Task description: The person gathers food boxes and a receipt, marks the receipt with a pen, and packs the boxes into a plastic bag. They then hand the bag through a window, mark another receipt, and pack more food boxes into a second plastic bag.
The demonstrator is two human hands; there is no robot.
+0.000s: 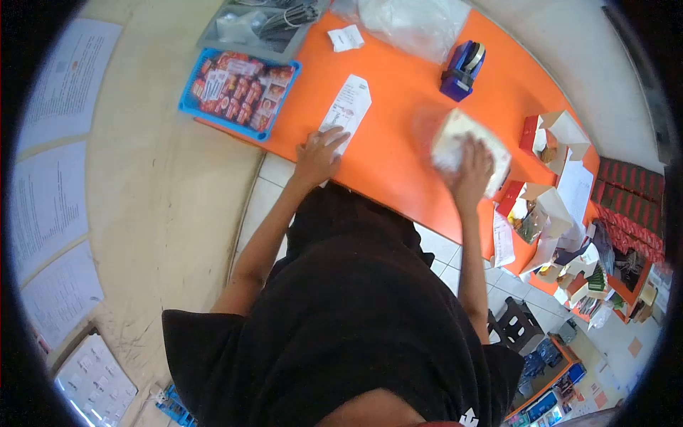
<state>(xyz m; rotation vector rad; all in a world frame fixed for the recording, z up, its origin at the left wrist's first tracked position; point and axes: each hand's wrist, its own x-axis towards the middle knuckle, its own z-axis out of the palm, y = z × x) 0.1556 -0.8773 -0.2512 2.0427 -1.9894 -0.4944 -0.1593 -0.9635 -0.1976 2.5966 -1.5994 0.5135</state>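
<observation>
My left hand (319, 158) rests at the near edge of the orange table, its fingers spread over the lower end of a printed receipt (348, 107). A pale cream box (454, 128) is under my right hand (472, 169), whose fingers lie across it and appear to grip it. Clear plastic seems to hang around the left side of the box. Motion smears both the box and that hand, so details of the grip are hard to make out.
A blue basket of red sachets (238, 92) stands at the left, beside a grey tray (256, 32). Behind are plastic bags (416, 25) and a blue tape dispenser (462, 70). Open food boxes (555, 139) line the right side of the orange table (398, 121).
</observation>
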